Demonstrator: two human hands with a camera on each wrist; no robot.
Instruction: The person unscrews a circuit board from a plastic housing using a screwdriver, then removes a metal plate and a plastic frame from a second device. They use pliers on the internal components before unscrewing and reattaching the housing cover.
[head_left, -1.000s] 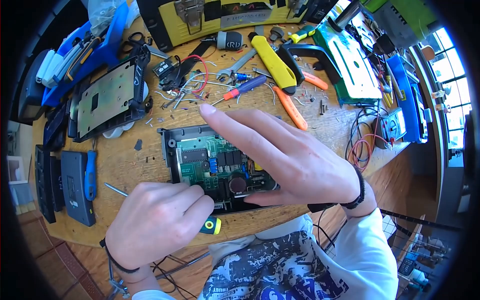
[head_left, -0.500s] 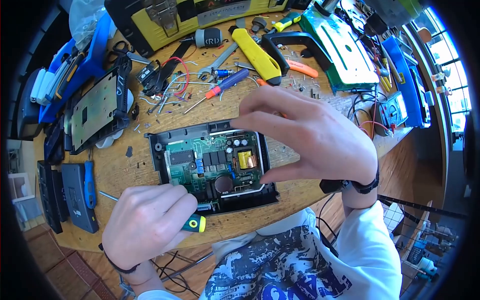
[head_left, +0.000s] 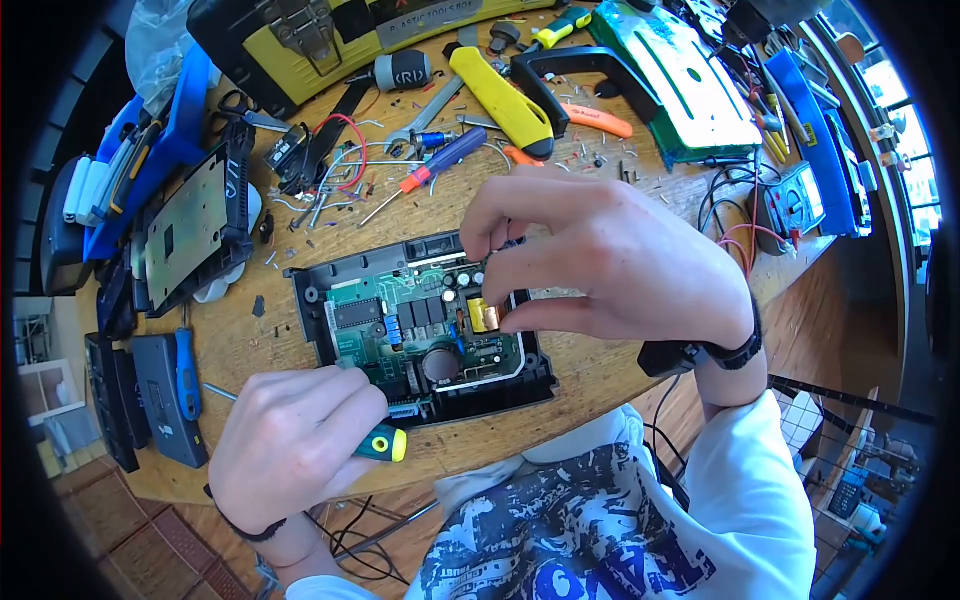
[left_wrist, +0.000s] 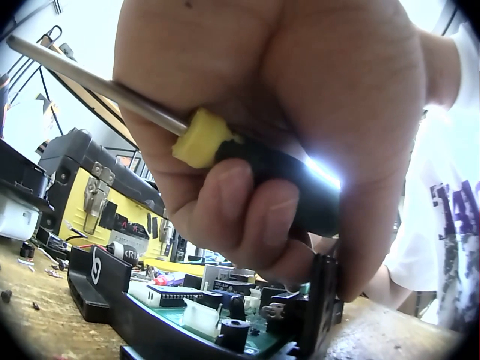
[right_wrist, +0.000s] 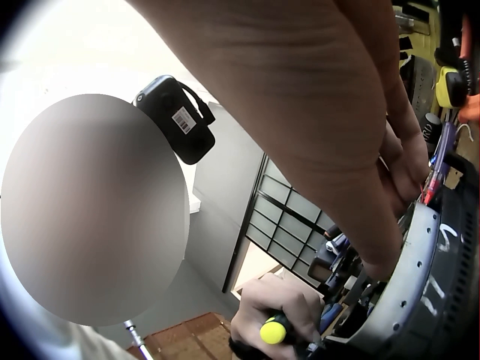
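Note:
My left hand [head_left: 295, 440] grips a screwdriver [left_wrist: 281, 184] by its dark green and yellow handle, the metal shaft sticking out to the left. That hand is at the near left corner of a black plastic casing [head_left: 520, 398], with a thumb down at the casing's wall in the left wrist view. Inside the casing lies a green circuit board [head_left: 365, 290] with chips and capacitors. Over the board's right part reaches my right hand [head_left: 640, 270], fingers bent and thumb apart from the index finger. Its fingertips are right at a yellow and copper transformer [head_left: 477, 317].
Behind the casing lie a purple and red screwdriver [head_left: 450, 157], a yellow-handled cutter [head_left: 505, 103], and wire scraps. A yellow and black toolbox [head_left: 340, 50] closes off the back. A multimeter [head_left: 790, 207] stands right; a blue screwdriver [head_left: 187, 375] lies left.
My right hand has moved from above the board to its right side, then back in to the transformer, uncovering most of the board. The left hand keeps its grip on the screwdriver.

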